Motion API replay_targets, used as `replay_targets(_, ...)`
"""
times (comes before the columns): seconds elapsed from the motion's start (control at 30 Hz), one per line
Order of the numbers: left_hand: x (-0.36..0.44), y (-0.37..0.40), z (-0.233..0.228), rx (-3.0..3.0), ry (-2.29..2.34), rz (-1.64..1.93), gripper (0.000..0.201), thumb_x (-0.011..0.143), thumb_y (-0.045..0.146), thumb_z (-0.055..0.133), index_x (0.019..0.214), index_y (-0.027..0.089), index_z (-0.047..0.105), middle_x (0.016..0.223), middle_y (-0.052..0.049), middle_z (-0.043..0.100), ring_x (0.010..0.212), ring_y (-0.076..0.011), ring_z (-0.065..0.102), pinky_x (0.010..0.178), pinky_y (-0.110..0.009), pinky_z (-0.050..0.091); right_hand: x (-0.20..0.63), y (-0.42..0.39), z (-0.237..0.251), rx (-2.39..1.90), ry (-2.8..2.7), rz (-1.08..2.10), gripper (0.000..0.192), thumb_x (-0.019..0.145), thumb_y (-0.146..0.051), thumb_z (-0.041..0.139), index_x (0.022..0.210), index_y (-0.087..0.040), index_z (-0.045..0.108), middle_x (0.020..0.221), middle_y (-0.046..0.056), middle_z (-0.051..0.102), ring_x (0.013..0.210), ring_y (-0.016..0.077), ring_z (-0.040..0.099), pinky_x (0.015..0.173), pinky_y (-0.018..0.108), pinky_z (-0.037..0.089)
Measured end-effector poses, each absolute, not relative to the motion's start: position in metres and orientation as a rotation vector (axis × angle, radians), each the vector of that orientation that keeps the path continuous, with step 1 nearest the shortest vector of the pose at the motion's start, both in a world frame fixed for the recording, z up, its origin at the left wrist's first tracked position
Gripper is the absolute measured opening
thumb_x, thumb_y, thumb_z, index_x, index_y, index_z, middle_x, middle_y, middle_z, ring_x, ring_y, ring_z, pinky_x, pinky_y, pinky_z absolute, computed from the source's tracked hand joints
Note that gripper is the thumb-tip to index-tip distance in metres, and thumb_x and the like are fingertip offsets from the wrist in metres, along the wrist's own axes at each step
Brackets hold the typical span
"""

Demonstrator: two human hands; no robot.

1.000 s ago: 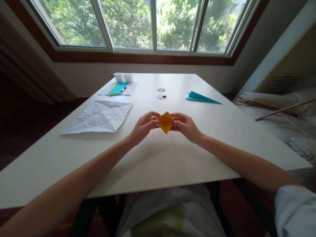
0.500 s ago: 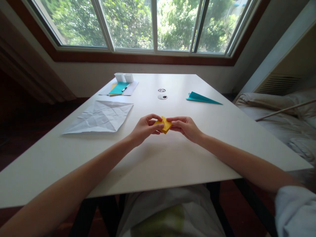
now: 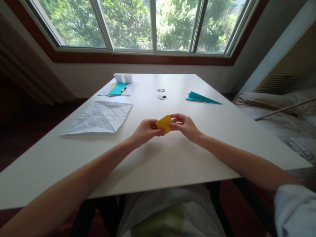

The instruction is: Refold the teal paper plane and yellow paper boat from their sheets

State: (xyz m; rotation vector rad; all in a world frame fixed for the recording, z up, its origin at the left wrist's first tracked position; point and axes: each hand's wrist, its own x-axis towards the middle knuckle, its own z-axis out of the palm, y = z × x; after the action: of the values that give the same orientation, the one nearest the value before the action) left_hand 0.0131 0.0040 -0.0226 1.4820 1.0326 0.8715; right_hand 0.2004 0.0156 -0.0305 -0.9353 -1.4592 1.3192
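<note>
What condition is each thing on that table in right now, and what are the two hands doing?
Yellow paper: folded small, pinched between both hands above the table.
Left hand: gripping the yellow paper's left edge.
Right hand: gripping its right edge.
White sheet: unfolded, heavily creased, lying flat.
Teal paper: folded to a long point, lying flat.
Pen: lying on the far stack of papers.

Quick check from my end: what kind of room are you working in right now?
Most likely a bedroom or home study. A white table stands under a wide window that looks onto trees, with rumpled bedding on the right. Both hands, left and right, hold a folded yellow paper.
</note>
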Motion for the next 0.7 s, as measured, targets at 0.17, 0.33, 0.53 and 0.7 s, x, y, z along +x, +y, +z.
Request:
replay_targets(0.17,0.0138,0.0022,-0.0233,1.505,0.992,0.772,0.018,0.06,0.017,0.07,0.076,0.012,0.063,0.068,-0.002,0.067,0.065,-0.0155,0.062,0.059,-0.026,0.047,0.2019,0.0182,-0.03,-0.969,-1.502,1.282,0.034,0.065,-0.044,0.071,0.082,-0.015,0.066,0.075,0.004,0.066,0.067,0.0129,0.059,0.056,0.024,0.048)
replay_targets(0.33,0.0152,0.0016,-0.0222,1.517,0.994,0.784,0.018,0.059,0.017,0.069,0.076,0.012,0.063,0.069,-0.001,0.065,0.065,-0.0152,0.061,0.058,-0.025,0.046,0.2037,0.0215,-0.0295,-0.982,-1.502,1.286,0.033,0.06,-0.044,0.074,0.069,-0.013,0.065,0.064,0.002,0.064,0.057,0.0095,0.054,0.051,0.022,0.043)
replay_targets(0.53,0.0192,0.0015,-0.0217,1.506,1.037,0.829,0.028,0.063,0.032,0.071,0.079,0.01,0.067,0.065,-0.001,0.062,0.057,-0.0106,0.054,0.051,-0.021,0.039,0.1985,0.0171,-0.0266,-0.953,-1.455,1.271,0.034,0.057,-0.044,0.076,0.062,-0.013,0.062,0.056,-0.001,0.059,0.051,0.0073,0.049,0.05,0.022,0.041)
replay_targets(0.7,0.019,0.0009,-0.0187,1.508,1.064,0.831,0.029,0.059,0.036,0.074,0.068,0.009,0.066,0.057,0.002,0.058,0.051,-0.0072,0.048,0.047,-0.018,0.034,0.1946,0.0131,-0.0243,-0.917,-1.449,1.298,0.033,0.056,-0.042,0.077,0.064,-0.014,0.063,0.06,0.0,0.062,0.054,0.0078,0.052,0.052,0.022,0.044)
